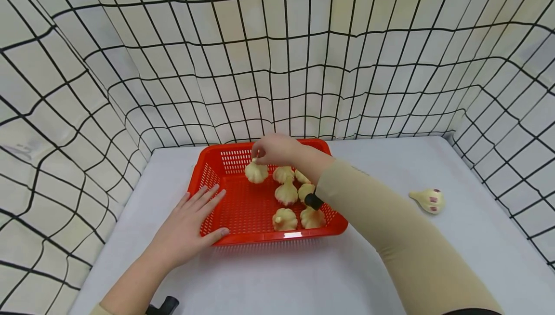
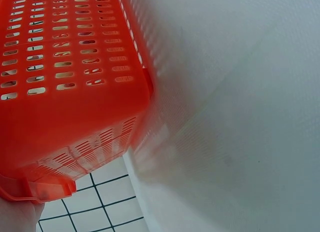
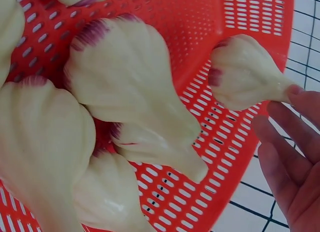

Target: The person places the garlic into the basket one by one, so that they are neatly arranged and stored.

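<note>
A red plastic basket (image 1: 243, 239) with slotted walls stands on the white table. In its right part lie several cream garlic bulbs (image 1: 286, 193), some with purple marks in the right wrist view. My right hand (image 1: 277, 150) reaches over the basket's far side and pinches one garlic bulb (image 3: 242, 74) by its stem, holding it inside the far left part of the basket. My left hand (image 1: 188, 226) rests on the basket's left rim with its fingers extended. The left wrist view shows the basket's outer wall (image 2: 75, 111) and only a bit of that hand at the lower left.
One more garlic bulb (image 1: 429, 201) lies on the white table (image 1: 390, 161) to the right of the basket. White walls covered by a black grid net (image 1: 303, 64) close in the table at the back and both sides.
</note>
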The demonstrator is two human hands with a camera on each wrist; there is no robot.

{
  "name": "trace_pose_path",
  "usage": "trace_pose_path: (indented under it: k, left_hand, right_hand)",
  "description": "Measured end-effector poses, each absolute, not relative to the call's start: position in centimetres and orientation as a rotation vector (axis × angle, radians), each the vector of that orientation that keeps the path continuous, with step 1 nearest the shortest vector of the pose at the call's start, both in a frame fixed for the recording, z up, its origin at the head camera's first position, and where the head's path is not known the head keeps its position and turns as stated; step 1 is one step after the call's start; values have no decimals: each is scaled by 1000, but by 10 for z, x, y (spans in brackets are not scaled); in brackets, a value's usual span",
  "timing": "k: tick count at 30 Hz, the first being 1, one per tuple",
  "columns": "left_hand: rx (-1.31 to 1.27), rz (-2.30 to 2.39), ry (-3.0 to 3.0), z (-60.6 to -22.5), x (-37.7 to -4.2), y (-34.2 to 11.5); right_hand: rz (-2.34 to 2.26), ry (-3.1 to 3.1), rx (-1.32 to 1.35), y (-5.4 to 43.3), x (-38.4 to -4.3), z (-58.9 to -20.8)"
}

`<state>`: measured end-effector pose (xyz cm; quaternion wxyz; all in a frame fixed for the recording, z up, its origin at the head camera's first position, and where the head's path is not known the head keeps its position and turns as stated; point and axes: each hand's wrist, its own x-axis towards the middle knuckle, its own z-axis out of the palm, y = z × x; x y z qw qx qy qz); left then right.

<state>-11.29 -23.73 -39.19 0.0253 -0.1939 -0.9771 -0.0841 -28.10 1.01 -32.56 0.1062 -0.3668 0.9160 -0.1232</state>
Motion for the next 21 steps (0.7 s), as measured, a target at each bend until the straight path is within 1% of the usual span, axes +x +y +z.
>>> trace_pose_path:
  k: [8,21]
  left_hand:
    - [-596,-256,-3020,-392,-113,-237]
    - [-595,-265,-3018,-393,-113,-237]
  right_hand:
    - [-314,2698,-1012,3,-285,-339]
    - [-153,2718,-1002,4,-290,-356]
